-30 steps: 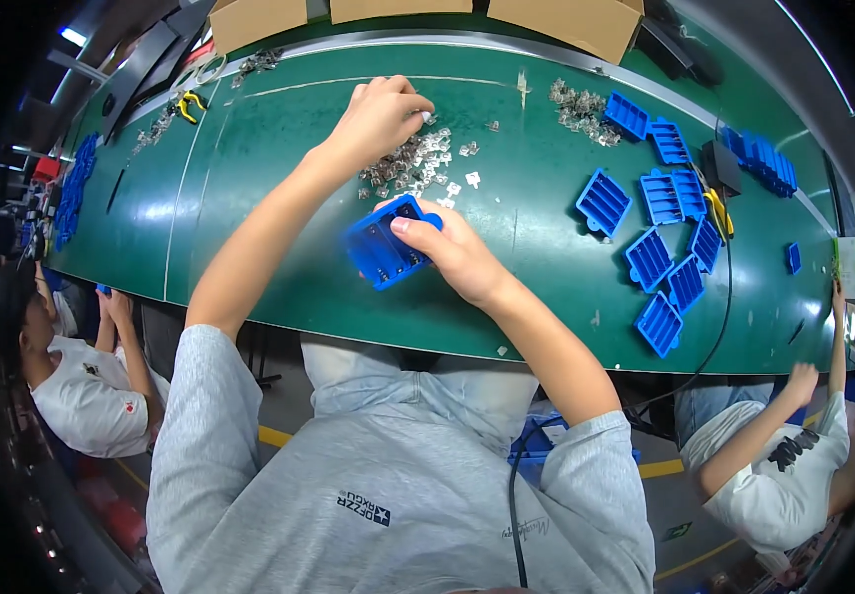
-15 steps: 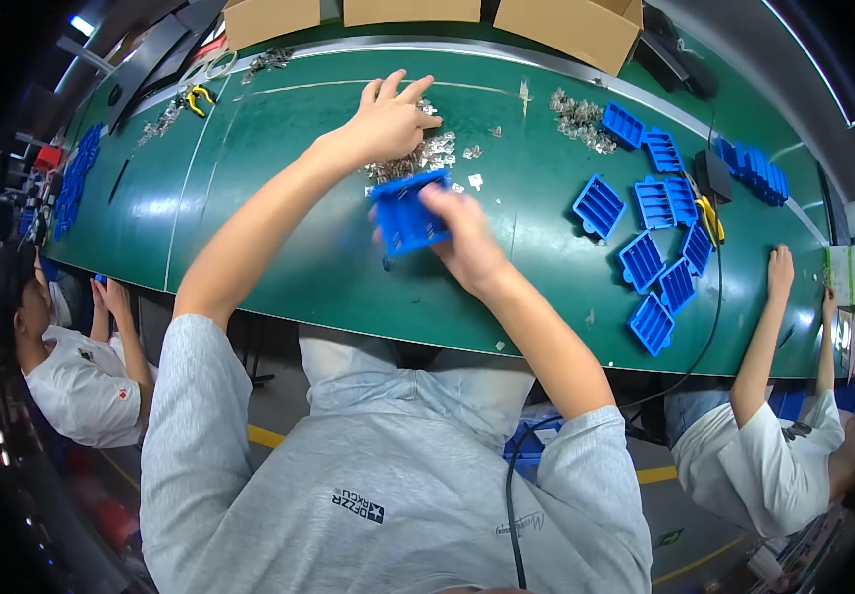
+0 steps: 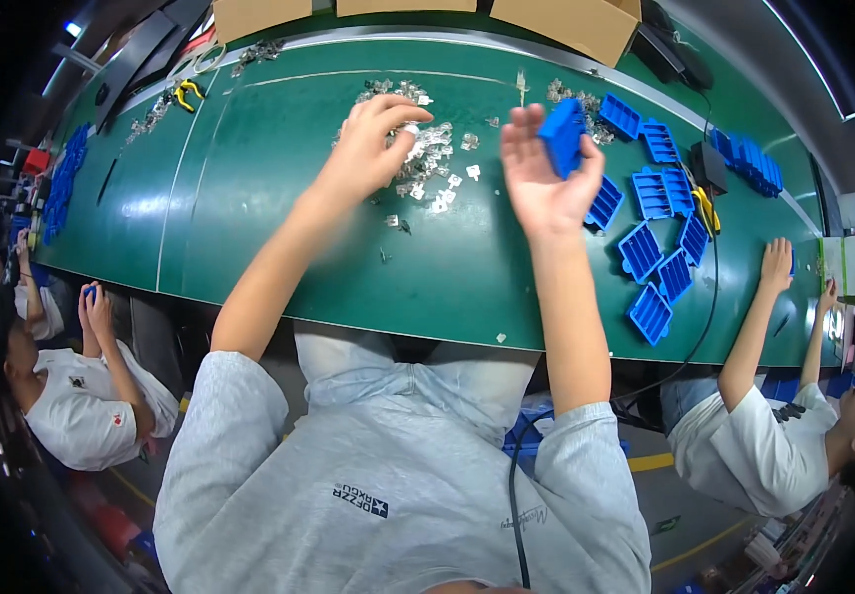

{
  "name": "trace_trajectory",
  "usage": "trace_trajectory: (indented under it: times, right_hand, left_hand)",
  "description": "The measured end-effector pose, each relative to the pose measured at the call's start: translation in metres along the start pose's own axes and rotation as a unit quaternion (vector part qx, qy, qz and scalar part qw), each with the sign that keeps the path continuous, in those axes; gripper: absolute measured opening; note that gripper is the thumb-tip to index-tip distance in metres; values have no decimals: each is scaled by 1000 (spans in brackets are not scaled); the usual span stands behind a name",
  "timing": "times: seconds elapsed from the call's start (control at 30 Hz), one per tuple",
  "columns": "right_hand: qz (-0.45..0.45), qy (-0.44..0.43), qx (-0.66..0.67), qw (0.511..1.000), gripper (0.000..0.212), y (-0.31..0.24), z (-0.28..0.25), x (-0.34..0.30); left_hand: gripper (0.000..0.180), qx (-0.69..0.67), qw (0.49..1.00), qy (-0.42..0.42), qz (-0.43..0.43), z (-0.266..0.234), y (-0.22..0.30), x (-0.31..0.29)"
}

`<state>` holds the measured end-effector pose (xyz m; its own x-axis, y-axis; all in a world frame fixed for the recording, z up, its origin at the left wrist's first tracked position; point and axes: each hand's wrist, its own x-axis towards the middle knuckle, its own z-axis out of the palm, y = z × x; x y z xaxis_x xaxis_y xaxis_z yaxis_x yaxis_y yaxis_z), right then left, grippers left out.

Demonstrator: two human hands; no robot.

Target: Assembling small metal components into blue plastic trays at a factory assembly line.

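My right hand (image 3: 551, 188) is raised, palm up, on the right of centre. Between its thumb and fingers it grips a blue plastic tray (image 3: 563, 137), tilted on edge so its compartments are mostly hidden. Over a pile of small shiny metal clips (image 3: 432, 153) hovers my left hand (image 3: 373, 144), fingers curved and thumb apart from the index finger. A pale spot shows by that thumb tip; whether it is a clip I cannot tell.
Several blue compartment trays (image 3: 650, 314) lie to the right, near a second clip pile (image 3: 601, 129), yellow-handled pliers (image 3: 706, 210) and a black cable (image 3: 716, 297). More pliers (image 3: 188, 95) lie far left. Cardboard boxes (image 3: 566, 30) line the back. People sit at both sides.
My right hand has carried the blue tray from the middle up and to the right, turning it on edge. My left hand has drawn slightly nearer, its spread fingers now curved.
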<state>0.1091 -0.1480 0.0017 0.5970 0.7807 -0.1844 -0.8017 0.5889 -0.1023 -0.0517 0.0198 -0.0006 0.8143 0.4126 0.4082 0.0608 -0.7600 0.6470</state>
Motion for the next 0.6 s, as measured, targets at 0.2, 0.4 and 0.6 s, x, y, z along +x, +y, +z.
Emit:
trace_trajectory:
  times: [0.2,0.4,0.6]
  right_hand:
    - [-64,7,-46,997,48,-14,-12,10]
    - [-58,41,-63,995,48,-11,-17,14]
    - [-49,47,-88,994,49,-3,-19,12]
  left_hand:
    - [40,248,962,-99,51,22,4,-4]
    - [42,315,938,-111,93,31,3,12]
    - [42,411,887,-145,152,31,8,18]
